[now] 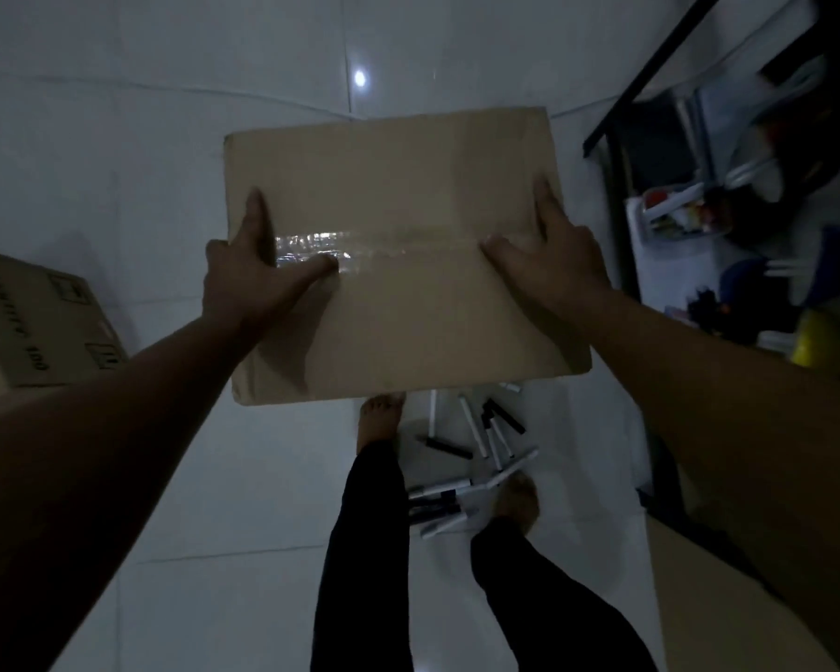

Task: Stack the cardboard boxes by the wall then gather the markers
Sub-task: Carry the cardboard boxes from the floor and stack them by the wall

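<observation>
I hold a brown cardboard box [408, 303] with a clear tape seam across its top, lifted above the floor in the middle of the view. My left hand [251, 269] grips its left side, thumb on the tape. My right hand [551, 254] grips its right side. A second cardboard box [35, 322] with printed text sits on the floor at the left edge. Several black and white markers [476, 453] lie scattered on the white tiles between my bare feet, partly hidden by the held box.
A black metal shelf frame [617, 138] with cluttered items stands at the right. A yellow object [815, 341] sits at the far right. A flat cardboard surface [709, 599] lies at the bottom right. White floor tiles [166, 89] stretch ahead and left.
</observation>
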